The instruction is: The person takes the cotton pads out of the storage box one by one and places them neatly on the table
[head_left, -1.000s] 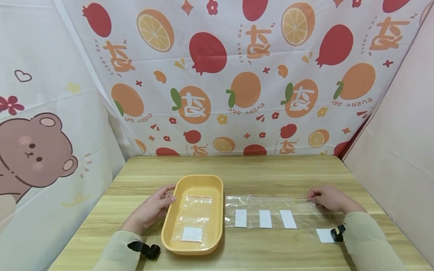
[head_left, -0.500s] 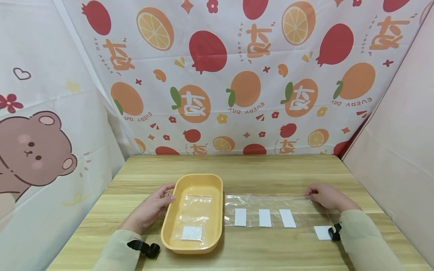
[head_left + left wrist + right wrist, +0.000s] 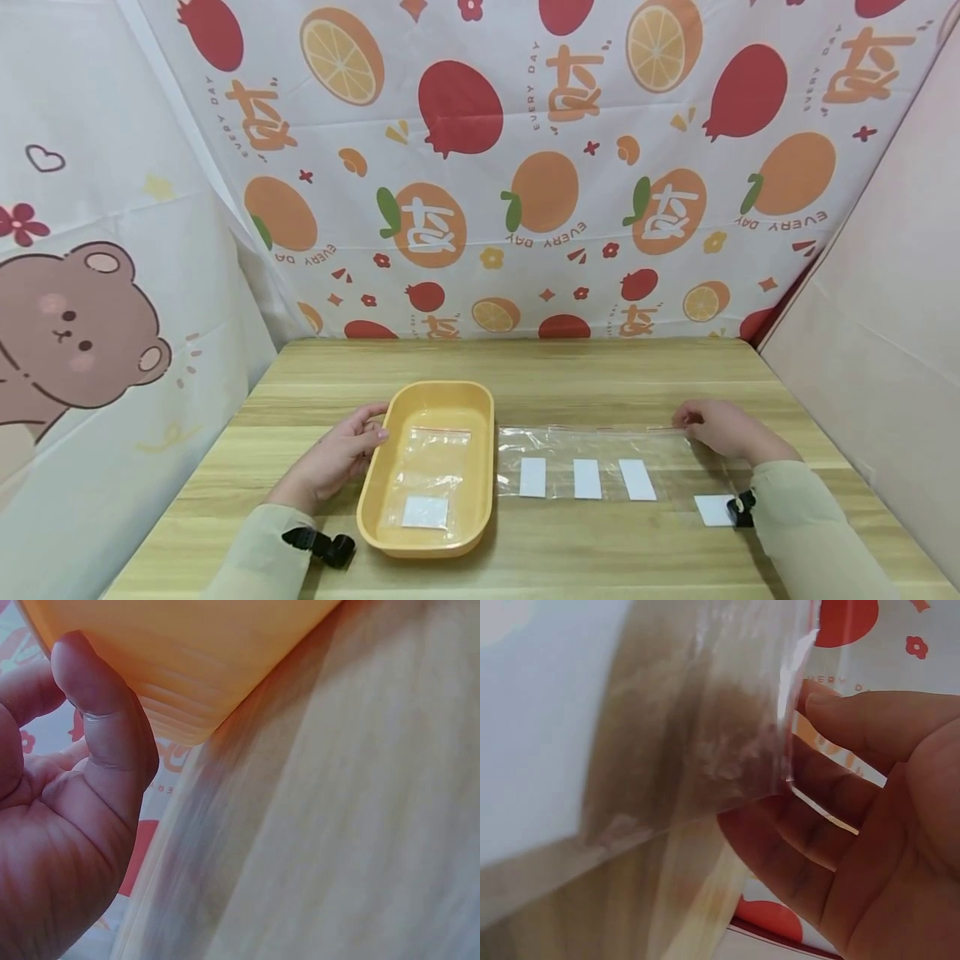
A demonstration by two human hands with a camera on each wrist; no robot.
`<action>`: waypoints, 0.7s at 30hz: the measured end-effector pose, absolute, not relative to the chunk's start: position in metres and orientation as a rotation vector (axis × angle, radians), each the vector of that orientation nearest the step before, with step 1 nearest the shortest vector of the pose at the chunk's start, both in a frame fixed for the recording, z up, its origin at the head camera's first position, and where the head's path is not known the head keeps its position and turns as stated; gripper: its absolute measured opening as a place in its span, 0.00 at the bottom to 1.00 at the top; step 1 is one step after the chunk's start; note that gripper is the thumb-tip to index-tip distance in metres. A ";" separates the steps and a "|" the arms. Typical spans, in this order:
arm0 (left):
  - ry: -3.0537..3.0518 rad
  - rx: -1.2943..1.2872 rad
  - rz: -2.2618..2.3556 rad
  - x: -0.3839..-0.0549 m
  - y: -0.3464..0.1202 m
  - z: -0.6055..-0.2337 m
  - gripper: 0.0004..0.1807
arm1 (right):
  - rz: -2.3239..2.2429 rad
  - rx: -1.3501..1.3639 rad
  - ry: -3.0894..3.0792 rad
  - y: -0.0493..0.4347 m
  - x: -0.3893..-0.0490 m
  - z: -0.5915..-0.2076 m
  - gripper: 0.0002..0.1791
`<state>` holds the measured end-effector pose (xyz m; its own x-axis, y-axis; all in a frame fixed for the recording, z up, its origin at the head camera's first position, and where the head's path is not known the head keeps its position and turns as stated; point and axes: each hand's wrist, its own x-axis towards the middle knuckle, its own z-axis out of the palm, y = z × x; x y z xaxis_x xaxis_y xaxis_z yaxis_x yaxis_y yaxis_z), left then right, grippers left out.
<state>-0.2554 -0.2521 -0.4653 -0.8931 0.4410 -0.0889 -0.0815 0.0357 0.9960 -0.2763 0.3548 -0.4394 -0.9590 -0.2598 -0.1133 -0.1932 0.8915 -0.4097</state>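
Note:
A yellow tray (image 3: 442,411) stands left of centre on the table, and my left hand (image 3: 333,458) grips its left rim with the thumb over the edge. Inside the tray lies a clear zip bag (image 3: 431,475) with a white label panel. My right hand (image 3: 723,429) pinches the red-lined top edge of another clear zip bag (image 3: 697,705) between thumb and fingers. That bag's white panel (image 3: 712,510) shows beside the right wrist strap, which partly covers it. In the left wrist view the thumb (image 3: 97,705) lies against the tray's side.
Several clear zip bags with white panels (image 3: 587,479) lie overlapping in a row between the tray and my right hand. Wood-grain table (image 3: 585,550) runs back to a fruit-printed cloth (image 3: 540,267). Pale cloths hang at both sides.
My right hand has shifted slightly left with the zip bag's edge in its fingers. The left hand and tray stay put; the head view has tilted a little.

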 end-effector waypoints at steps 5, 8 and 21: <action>1.939 0.365 1.916 -0.254 -0.251 -0.462 0.35 | -0.578 -0.361 2.899 0.354 -0.273 -0.434 0.12; 1.939 0.364 1.918 -0.254 -0.250 -0.462 0.34 | -0.584 -0.353 2.905 0.353 -0.269 -0.428 0.14; 1.937 0.383 1.924 -0.255 -0.252 -0.464 0.34 | -0.642 -0.502 2.982 0.314 -0.256 -0.404 0.17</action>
